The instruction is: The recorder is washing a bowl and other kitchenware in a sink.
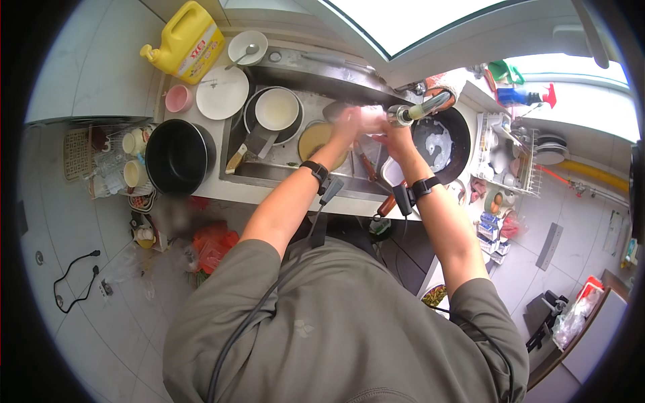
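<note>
Over the steel sink [307, 174], my left hand [347, 123] and my right hand [395, 138] meet at a pink item [372, 118], blurred by motion, probably a cup or small bowl. Both hands touch it, beside the head of the faucet [400, 116]. Below them lie a round yellowish board or lid [317, 141] and a white container [393, 171]. Left in the sink, a white bowl [277, 109] rests in a larger pot, beside a cleaver [259, 141] with a wooden handle. A dark wok [443, 146] with white suds stands right of my right hand.
Left of the sink stand a black pot [179, 157], a white plate [222, 93], a pink cup [179, 98], a white bowl with a spoon [248, 48] and a yellow jug [189, 43]. A dish rack [504, 156] stands at right; an open window pane juts above the sink.
</note>
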A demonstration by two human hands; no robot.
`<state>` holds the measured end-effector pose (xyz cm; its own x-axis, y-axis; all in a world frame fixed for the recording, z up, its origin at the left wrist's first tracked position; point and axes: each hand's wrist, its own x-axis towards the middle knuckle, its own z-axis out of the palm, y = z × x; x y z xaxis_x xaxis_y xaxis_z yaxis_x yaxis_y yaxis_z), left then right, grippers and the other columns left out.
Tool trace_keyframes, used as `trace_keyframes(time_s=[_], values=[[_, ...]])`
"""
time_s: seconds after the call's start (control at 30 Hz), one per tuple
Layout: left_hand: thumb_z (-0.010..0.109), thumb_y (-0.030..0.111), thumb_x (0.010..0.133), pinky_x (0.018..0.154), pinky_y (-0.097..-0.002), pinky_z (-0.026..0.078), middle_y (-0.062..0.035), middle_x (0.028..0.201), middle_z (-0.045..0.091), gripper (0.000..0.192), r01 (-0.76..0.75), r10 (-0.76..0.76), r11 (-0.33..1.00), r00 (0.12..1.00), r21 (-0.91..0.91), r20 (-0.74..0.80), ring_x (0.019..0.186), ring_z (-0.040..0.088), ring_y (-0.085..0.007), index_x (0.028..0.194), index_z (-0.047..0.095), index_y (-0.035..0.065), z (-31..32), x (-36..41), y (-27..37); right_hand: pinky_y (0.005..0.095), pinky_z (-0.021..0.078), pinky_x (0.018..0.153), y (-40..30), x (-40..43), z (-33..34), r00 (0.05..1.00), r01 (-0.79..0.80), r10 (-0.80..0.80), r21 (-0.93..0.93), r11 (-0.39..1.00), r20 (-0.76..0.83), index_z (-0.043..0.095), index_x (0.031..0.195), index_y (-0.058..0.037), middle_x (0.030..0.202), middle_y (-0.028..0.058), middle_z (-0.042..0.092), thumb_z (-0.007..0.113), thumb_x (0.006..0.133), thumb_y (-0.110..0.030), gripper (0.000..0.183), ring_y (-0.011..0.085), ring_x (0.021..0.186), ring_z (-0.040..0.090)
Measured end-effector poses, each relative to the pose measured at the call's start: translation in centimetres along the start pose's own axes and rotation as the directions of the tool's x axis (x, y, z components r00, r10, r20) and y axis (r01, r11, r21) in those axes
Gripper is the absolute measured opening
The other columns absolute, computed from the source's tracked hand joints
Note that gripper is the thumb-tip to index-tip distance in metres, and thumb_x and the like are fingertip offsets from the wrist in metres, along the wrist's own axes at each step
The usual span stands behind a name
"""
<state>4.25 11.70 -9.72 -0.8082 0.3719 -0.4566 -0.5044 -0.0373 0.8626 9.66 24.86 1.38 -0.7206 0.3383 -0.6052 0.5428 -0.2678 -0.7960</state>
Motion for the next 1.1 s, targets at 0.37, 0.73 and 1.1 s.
trace_keyframes(time_s=[0.37,0.73,1.1], values=[[0.031,0.055,0.105,0.033,-0.02,0.039,-0.0032,0.06,0.052,0.056,0.55,-0.424,0.831,0.721,-0.081,0.549,0.04,0.046,-0.0073,0.102,0.061,0.0082,-2.6,-3.7,9.4,0.0472,0.0509,0.094,-0.6,-1.7,-2.4,0.892,0.438,-0.051,-0.829,0.348,0.449,0.055,0.135,-0.004,0.11,0.025,0.07,0.058,0.097,-0.024,0.043,0.0395,0.107,0.067],[0.032,0.062,0.103,0.034,-0.0229,0.036,-0.0043,0.063,0.054,0.061,0.48,-0.394,0.866,0.827,-0.141,0.401,0.04,0.044,-0.0091,0.1,0.061,0.009,-1.5,-3.6,6.1,0.0326,0.0588,0.069,-2.0,-1.1,0.2,0.978,0.031,0.085,-0.531,0.847,0.192,0.068,0.11,0.0042,0.107,0.0135,0.072,0.071,0.083,-0.004,0.028,0.0202,0.094,0.071],[0.04,0.064,0.101,0.032,-0.0203,0.039,-0.0036,0.061,0.052,0.059,0.517,-0.374,0.854,0.688,-0.058,0.622,0.04,0.044,-0.0083,0.099,0.06,0.0084,-4.4,-2.7,8.5,0.04,0.0544,0.071,-1.2,-3.2,-1.2,0.947,0.247,-0.015,-0.695,0.675,0.322,0.066,0.114,-0.0019,0.089,0.0172,0.071,0.056,0.101,-0.026,0.029,0.0213,0.088,0.072]])
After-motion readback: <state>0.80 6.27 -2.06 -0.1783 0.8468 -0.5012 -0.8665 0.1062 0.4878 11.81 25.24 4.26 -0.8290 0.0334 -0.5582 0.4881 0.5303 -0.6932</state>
